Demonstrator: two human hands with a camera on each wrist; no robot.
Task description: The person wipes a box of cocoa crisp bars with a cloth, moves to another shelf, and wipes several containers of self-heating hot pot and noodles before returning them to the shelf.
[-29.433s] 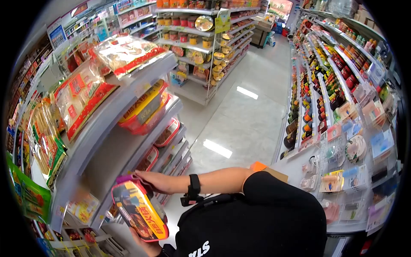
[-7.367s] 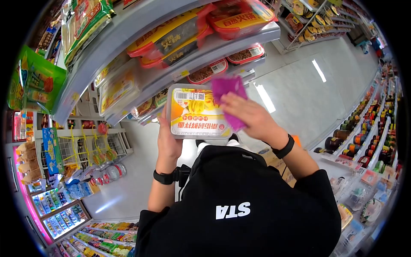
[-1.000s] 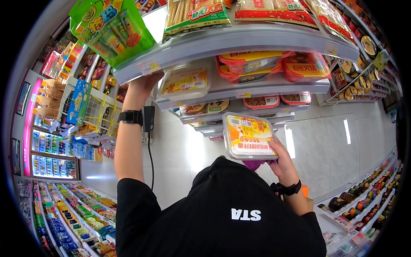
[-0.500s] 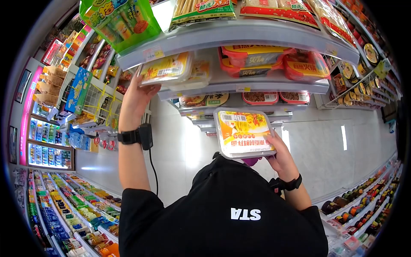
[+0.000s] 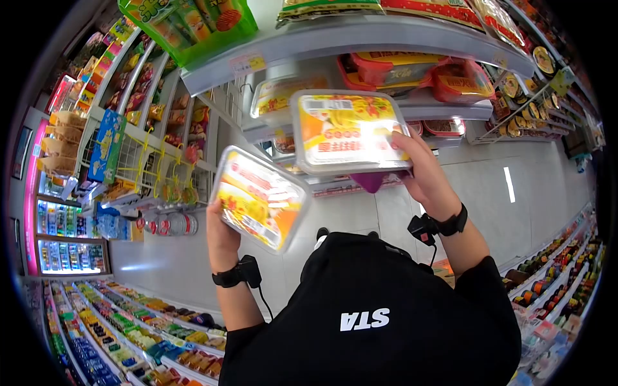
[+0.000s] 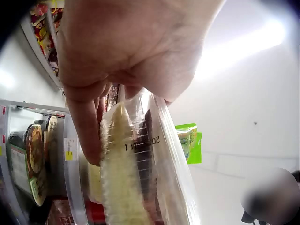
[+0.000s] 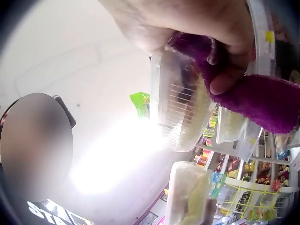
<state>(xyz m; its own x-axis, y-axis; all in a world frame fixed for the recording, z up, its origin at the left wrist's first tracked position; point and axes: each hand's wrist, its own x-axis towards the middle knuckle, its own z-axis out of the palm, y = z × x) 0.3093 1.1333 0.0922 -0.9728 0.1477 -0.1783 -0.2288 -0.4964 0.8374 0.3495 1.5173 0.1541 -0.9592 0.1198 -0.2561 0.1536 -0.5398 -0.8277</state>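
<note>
My left hand (image 5: 223, 238) grips a clear plastic box of noodles (image 5: 261, 201) by its side, away from the shelf and tilted. My right hand (image 5: 432, 177) holds a second noodle box (image 5: 351, 132) with a yellow and white label, thumb on top, in front of the shelf edge. A purple cloth (image 7: 258, 101) is bunched under the right fingers, against that box's underside; only its tip shows in the head view. The left wrist view shows the ridged clear bottom of the left box (image 6: 140, 168). Behind the right box, another noodle box (image 5: 273, 96) sits on the shelf.
Red and yellow hot pot boxes (image 5: 402, 74) stand on the same shelf, right of the noodle box. An upper shelf edge (image 5: 360, 45) juts out above, bearing a green snack bag (image 5: 193, 26). A wire rack (image 5: 138, 157) stands left; large water bottles (image 5: 170, 224) are on the floor.
My left hand reached into the shelf, drew out a noodle box and brought it down toward the body. My right hand has raised its box up to the shelf. Earlier, the cloth lay against a box's top.
</note>
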